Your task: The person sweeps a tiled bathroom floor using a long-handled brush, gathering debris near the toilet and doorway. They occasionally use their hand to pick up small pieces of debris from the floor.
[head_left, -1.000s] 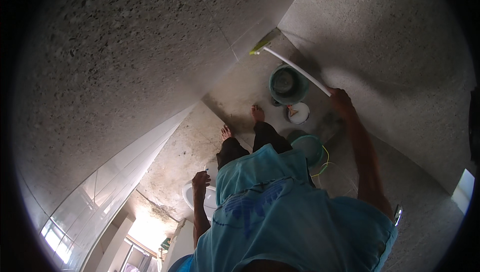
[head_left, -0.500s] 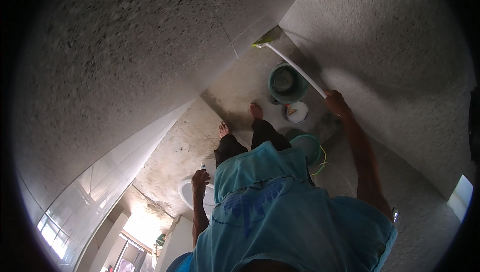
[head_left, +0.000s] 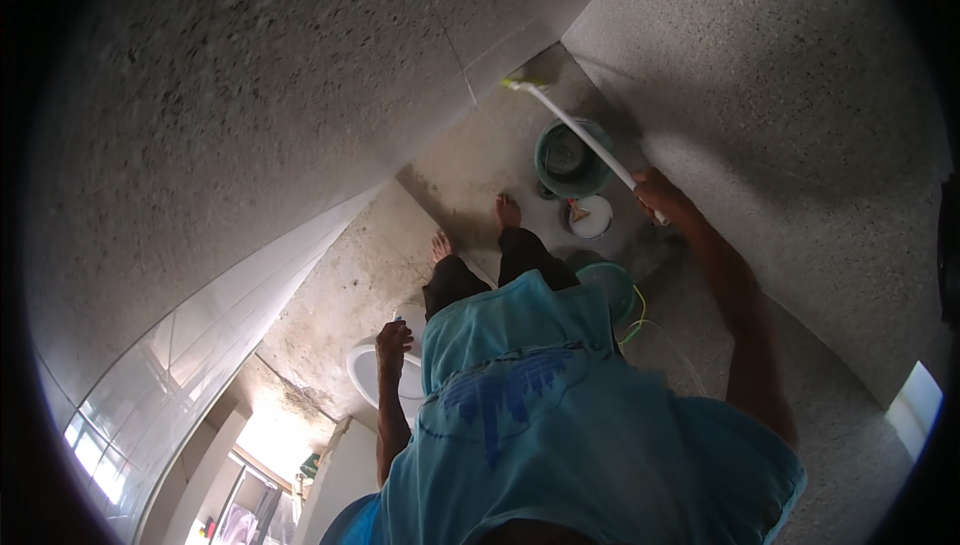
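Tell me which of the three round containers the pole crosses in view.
The far green bucket: the white pole in the right hand crosses its upper right. The white-topped pail and near green bucket lie clear of it.

Right hand grips a white pole.
A green bucket and a tub sit left of it; the left hand hangs near a white bowl.

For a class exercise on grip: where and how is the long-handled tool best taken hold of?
Likely the white handle, near its closer end, coming from the right with the right hand wrapped around: it is slim and slants toward that side, the yellow-green head facing away.
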The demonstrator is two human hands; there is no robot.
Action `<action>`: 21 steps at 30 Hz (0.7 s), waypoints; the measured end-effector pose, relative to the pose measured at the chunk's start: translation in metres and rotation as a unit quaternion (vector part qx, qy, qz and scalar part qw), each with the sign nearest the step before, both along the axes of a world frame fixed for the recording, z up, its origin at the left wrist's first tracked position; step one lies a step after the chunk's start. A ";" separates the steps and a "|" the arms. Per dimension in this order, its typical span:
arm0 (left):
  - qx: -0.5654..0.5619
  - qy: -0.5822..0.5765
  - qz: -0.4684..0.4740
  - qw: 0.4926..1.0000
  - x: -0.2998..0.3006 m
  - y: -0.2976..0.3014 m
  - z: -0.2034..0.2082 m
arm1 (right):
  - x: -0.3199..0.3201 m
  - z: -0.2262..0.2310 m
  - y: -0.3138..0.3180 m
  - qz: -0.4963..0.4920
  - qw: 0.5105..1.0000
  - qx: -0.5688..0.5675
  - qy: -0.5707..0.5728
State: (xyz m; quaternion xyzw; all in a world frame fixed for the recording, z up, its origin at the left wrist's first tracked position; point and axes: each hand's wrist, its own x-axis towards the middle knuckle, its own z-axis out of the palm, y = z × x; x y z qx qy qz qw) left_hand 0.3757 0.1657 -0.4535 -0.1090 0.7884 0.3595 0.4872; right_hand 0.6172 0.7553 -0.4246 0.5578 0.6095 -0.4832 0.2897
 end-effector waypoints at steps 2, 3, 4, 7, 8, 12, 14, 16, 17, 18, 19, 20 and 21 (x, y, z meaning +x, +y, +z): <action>-0.007 -0.001 -0.008 1.000 0.001 0.000 -0.006 | -0.019 0.033 0.003 -0.011 0.998 -0.058 -0.004; -0.009 -0.002 -0.011 1.000 0.002 0.002 -0.008 | -0.026 0.048 0.003 -0.016 0.996 -0.087 -0.007; -0.005 0.001 -0.009 1.000 0.003 0.003 -0.009 | -0.026 0.053 0.003 -0.009 0.995 -0.103 -0.004; -0.003 0.011 0.004 1.000 0.004 0.005 -0.003 | -0.019 0.061 -0.006 0.020 0.990 -0.136 0.014; -0.004 0.015 0.012 1.000 0.004 0.004 -0.001 | -0.010 0.062 -0.007 0.035 0.990 -0.133 0.025; -0.041 0.013 0.036 0.998 0.013 -0.009 0.008 | 0.010 0.086 -0.010 0.074 0.996 0.005 -0.048; -0.043 0.001 0.040 0.998 0.021 -0.017 0.013 | 0.033 0.082 0.001 0.174 0.979 0.107 -0.007; -0.038 -0.011 0.043 0.998 0.028 -0.023 0.008 | 0.047 0.075 0.005 0.218 0.957 0.190 0.003; -0.039 -0.018 0.044 0.998 0.030 -0.024 0.006 | 0.045 0.072 0.008 0.212 0.953 0.216 -0.010; -0.041 -0.025 0.045 0.998 0.033 -0.026 0.004 | 0.041 0.070 0.011 0.206 0.948 0.242 -0.023; -0.029 -0.022 0.046 0.998 0.036 -0.026 0.001 | 0.033 0.064 0.011 0.166 0.950 0.262 -0.022; -0.017 -0.020 0.045 0.999 0.035 -0.020 -0.001 | 0.036 0.045 0.017 0.157 0.949 0.275 -0.003; -0.004 -0.017 0.041 0.999 0.031 -0.014 -0.002 | 0.043 0.012 0.021 0.146 0.946 0.288 0.015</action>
